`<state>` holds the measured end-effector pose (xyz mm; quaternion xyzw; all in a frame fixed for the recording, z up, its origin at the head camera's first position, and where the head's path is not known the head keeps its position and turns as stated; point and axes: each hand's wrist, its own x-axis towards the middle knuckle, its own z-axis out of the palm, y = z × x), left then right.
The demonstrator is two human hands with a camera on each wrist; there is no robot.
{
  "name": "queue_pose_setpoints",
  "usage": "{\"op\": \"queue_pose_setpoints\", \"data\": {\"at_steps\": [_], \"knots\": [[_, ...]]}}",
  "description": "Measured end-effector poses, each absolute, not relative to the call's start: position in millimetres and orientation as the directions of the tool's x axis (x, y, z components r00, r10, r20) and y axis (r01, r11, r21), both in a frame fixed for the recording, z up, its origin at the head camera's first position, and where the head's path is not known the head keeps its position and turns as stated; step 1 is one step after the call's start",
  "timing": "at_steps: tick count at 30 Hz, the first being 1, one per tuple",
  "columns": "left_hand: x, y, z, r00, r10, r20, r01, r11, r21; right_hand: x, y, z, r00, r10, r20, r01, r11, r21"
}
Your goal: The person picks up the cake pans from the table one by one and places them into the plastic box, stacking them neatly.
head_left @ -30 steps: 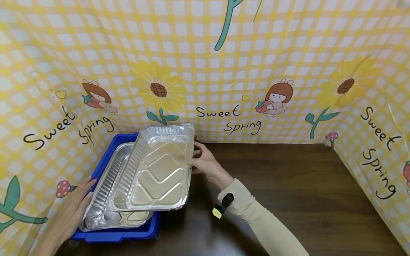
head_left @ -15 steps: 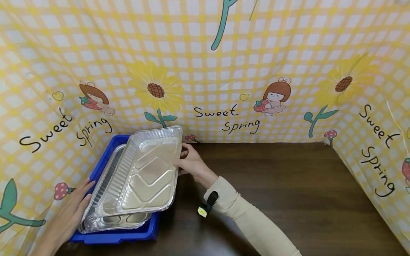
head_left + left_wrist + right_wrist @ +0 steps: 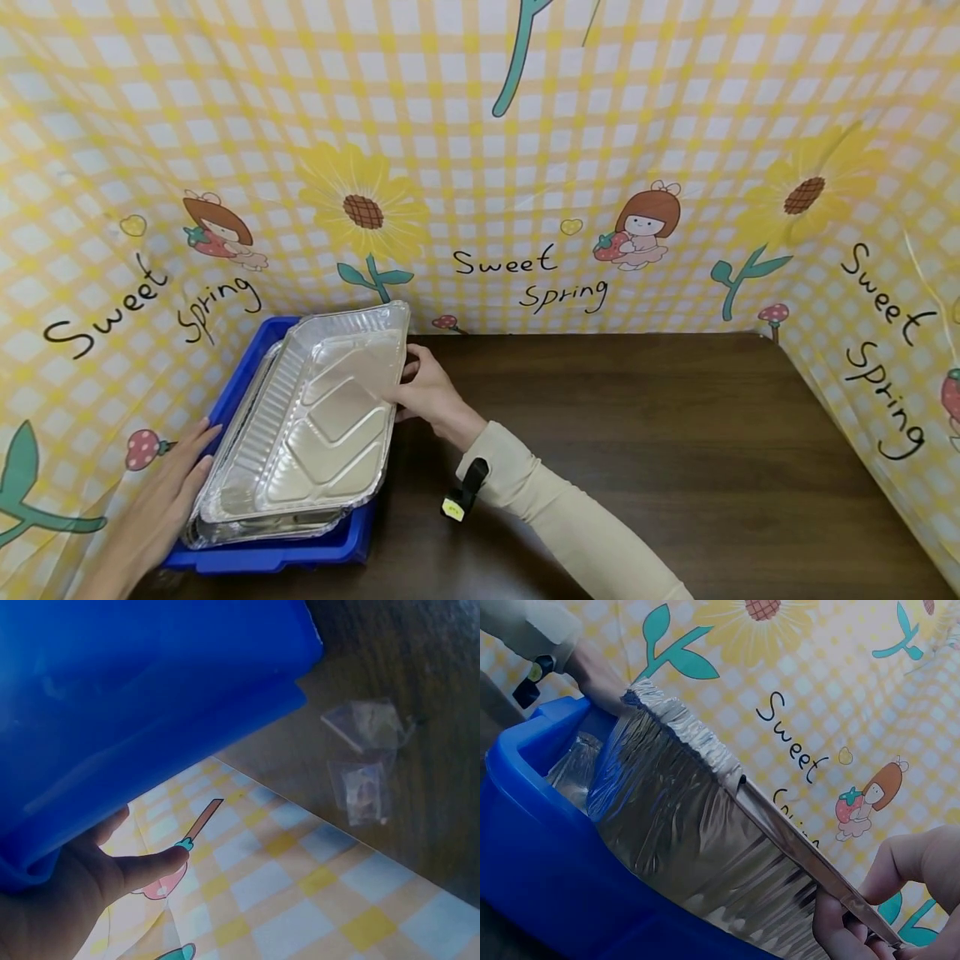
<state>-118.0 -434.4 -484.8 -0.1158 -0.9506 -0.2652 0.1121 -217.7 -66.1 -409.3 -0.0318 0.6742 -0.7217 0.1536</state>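
Note:
In the head view my right hand (image 3: 438, 396) pinches the right rim of a rectangular aluminum foil pan (image 3: 330, 417) between thumb and fingers. The pan tilts, its right side raised, over a blue plastic bin (image 3: 277, 557). Beneath it shows the edge of another foil pan (image 3: 318, 523) inside the bin. From the right wrist view, the raised pan's ribbed wall (image 3: 705, 840) slants down into the bin, thumb and fingers at its rim. My left hand (image 3: 161, 496) rests with fairly straight fingers against the bin's left side; in the left wrist view its thumb points away from the bin wall.
The dark wooden table (image 3: 637, 433) extends right of the bin. A yellow checked cloth (image 3: 480, 183) with printed flowers and figures hangs behind and at both sides. Two small clear plastic pieces (image 3: 364, 791) lie on the table beside the bin in the left wrist view.
My right hand has moved left and slightly down with the upper foil pan, which now covers more of the lower pan and sits further over the bin. The left hand stays at the bin.

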Motion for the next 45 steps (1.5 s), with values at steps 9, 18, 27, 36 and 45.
{"op": "queue_pose_setpoints", "data": {"at_steps": [9, 18, 27, 36, 45], "knots": [[-116.6, -434.7, -485.2, -0.949, 0.16, 0.271, 0.278, 0.827, 0.489, -215.4, -73.8, -411.0, -0.951, -0.271, -0.15, 0.177, -0.077, -0.981], [-118.5, -433.4, -484.7, -0.957, 0.155, 0.246, 0.263, 0.823, 0.504, -213.8, -73.4, -409.3, -0.945, -0.284, -0.164, 0.194, -0.08, -0.978], [-119.0, -433.8, -482.4, -0.963, 0.151, 0.224, 0.248, 0.824, 0.51, -217.9, -75.3, -408.8, -0.95, -0.273, -0.154, 0.175, -0.055, -0.983], [-117.8, -435.5, -484.8, -0.954, 0.163, 0.252, 0.274, 0.815, 0.51, -221.1, -79.3, -409.5, -0.952, -0.265, -0.153, 0.166, -0.028, -0.986], [-118.8, -437.2, -485.4, -0.94, 0.184, 0.286, 0.31, 0.81, 0.498, -220.5, -89.2, -407.7, -0.962, -0.237, -0.133, 0.139, -0.01, -0.99]]}}
